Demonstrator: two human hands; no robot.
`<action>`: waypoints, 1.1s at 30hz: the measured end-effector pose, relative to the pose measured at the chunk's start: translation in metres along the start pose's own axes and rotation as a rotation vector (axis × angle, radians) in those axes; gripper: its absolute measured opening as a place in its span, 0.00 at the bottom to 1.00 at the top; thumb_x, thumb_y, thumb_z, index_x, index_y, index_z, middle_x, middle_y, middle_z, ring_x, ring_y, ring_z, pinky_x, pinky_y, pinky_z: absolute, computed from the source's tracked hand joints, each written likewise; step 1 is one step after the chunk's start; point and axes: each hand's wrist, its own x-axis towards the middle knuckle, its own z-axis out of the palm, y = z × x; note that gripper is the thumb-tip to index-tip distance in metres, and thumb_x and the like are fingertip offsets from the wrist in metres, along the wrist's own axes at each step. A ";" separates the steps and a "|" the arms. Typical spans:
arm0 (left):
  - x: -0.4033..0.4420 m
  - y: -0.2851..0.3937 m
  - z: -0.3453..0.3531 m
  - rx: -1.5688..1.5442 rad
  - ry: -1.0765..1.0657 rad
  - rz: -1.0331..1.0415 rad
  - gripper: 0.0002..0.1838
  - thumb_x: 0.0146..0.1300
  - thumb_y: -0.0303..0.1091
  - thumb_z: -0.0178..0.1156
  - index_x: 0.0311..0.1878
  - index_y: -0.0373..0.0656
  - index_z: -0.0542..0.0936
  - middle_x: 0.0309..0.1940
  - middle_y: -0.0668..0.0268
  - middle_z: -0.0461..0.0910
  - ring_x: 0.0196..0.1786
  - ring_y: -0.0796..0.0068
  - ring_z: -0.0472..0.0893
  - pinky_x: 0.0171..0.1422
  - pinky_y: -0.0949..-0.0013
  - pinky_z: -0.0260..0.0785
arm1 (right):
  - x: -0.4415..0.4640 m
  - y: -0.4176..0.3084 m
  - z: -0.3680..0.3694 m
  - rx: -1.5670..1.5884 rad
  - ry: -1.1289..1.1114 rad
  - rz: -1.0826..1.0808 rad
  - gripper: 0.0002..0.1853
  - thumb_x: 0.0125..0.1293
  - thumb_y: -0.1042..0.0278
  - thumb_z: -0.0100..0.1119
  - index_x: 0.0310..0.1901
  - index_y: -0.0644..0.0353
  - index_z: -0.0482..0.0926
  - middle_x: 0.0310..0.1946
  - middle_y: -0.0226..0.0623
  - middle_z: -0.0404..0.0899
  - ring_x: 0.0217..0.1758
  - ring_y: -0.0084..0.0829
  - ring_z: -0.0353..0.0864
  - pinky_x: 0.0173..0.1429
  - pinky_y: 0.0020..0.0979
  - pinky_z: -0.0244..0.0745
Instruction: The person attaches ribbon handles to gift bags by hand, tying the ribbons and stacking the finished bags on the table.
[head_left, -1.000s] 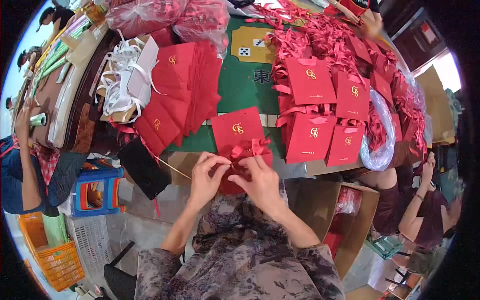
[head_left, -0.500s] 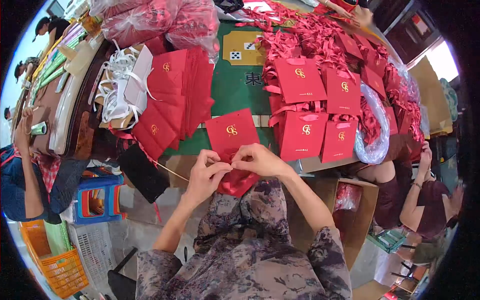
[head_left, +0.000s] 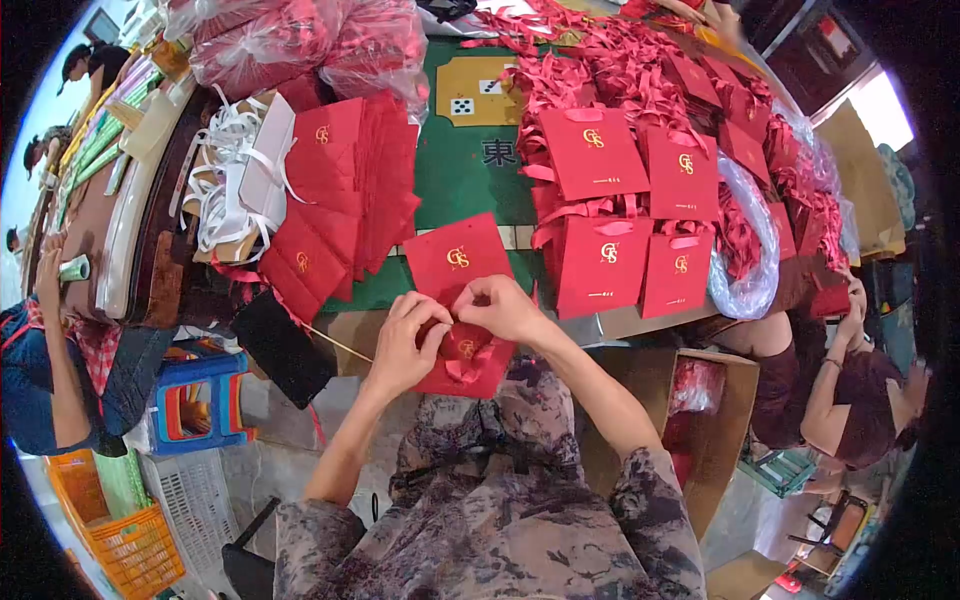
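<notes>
My left hand (head_left: 408, 342) and my right hand (head_left: 495, 308) meet with pinched fingers over a red bag (head_left: 465, 372) at the table's near edge. What sits between the fingertips is too small to make out. A pink-red ribbon lies on this bag's lower part, beside a gold logo. Just behind it lies another red bag (head_left: 458, 248) with a gold logo. Finished-looking red bags with ribbon handles (head_left: 592, 155) stand in stacks to the right. Flat red bags (head_left: 325, 150) are fanned out to the left, beside a white box of white ribbons (head_left: 265, 175).
A coiled clear plastic roll (head_left: 745, 240) lies right of the stacks. Plastic-wrapped red bundles (head_left: 375, 50) fill the back left. An open cardboard box (head_left: 735, 400) stands below right, blue stools (head_left: 200, 395) and an orange basket (head_left: 135, 550) below left. Other people sit at both sides.
My hands stay pinched together and have shifted slightly left. The near bag now shows its logo and ribbon more fully below them. The whole view has shifted a little.
</notes>
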 end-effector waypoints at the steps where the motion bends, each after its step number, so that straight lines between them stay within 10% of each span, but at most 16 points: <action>1: 0.000 -0.001 -0.001 -0.016 -0.041 -0.027 0.04 0.59 0.23 0.63 0.35 0.39 0.78 0.37 0.58 0.77 0.45 0.56 0.78 0.52 0.61 0.69 | 0.004 0.005 -0.003 0.000 -0.001 0.000 0.08 0.58 0.68 0.65 0.32 0.65 0.85 0.25 0.34 0.84 0.31 0.21 0.81 0.39 0.30 0.76; 8: -0.006 -0.004 0.007 0.023 -0.012 -0.140 0.07 0.59 0.27 0.66 0.36 0.39 0.77 0.34 0.59 0.77 0.44 0.56 0.78 0.51 0.61 0.69 | 0.018 0.017 -0.032 -0.048 0.324 -0.055 0.08 0.64 0.71 0.62 0.38 0.67 0.84 0.35 0.35 0.87 0.39 0.22 0.83 0.46 0.26 0.77; 14: -0.004 -0.030 0.025 0.094 0.114 -0.171 0.11 0.58 0.33 0.69 0.38 0.41 0.78 0.34 0.60 0.78 0.39 0.58 0.78 0.45 0.61 0.70 | -0.022 -0.015 -0.028 -0.681 0.756 -0.187 0.08 0.66 0.66 0.62 0.36 0.61 0.82 0.30 0.47 0.82 0.37 0.52 0.82 0.39 0.46 0.77; 20: 0.003 -0.021 0.028 0.143 0.152 -0.246 0.13 0.57 0.38 0.71 0.41 0.44 0.81 0.36 0.62 0.79 0.41 0.58 0.78 0.46 0.60 0.68 | -0.068 -0.007 -0.025 -0.936 0.529 0.200 0.14 0.62 0.57 0.67 0.32 0.61 0.79 0.24 0.50 0.81 0.29 0.52 0.83 0.33 0.49 0.77; 28: 0.023 -0.022 0.052 0.375 0.160 -0.160 0.16 0.55 0.47 0.72 0.43 0.49 0.85 0.38 0.67 0.80 0.45 0.62 0.76 0.52 0.57 0.61 | -0.062 0.017 -0.007 -0.873 0.637 0.115 0.13 0.60 0.61 0.68 0.31 0.61 0.76 0.26 0.47 0.83 0.32 0.50 0.85 0.35 0.47 0.79; 31: 0.033 -0.020 0.056 0.384 0.152 -0.139 0.13 0.56 0.46 0.71 0.39 0.50 0.86 0.32 0.69 0.81 0.43 0.64 0.76 0.50 0.58 0.61 | -0.060 0.010 -0.008 -0.691 0.674 -0.004 0.10 0.61 0.66 0.68 0.33 0.61 0.76 0.28 0.46 0.83 0.32 0.46 0.86 0.35 0.42 0.79; 33: 0.036 -0.024 0.062 0.330 0.103 -0.165 0.10 0.57 0.43 0.70 0.36 0.49 0.86 0.29 0.68 0.82 0.39 0.63 0.76 0.49 0.58 0.60 | -0.052 0.018 -0.006 -0.269 0.537 0.006 0.08 0.63 0.72 0.68 0.36 0.64 0.77 0.25 0.36 0.81 0.26 0.25 0.82 0.30 0.30 0.75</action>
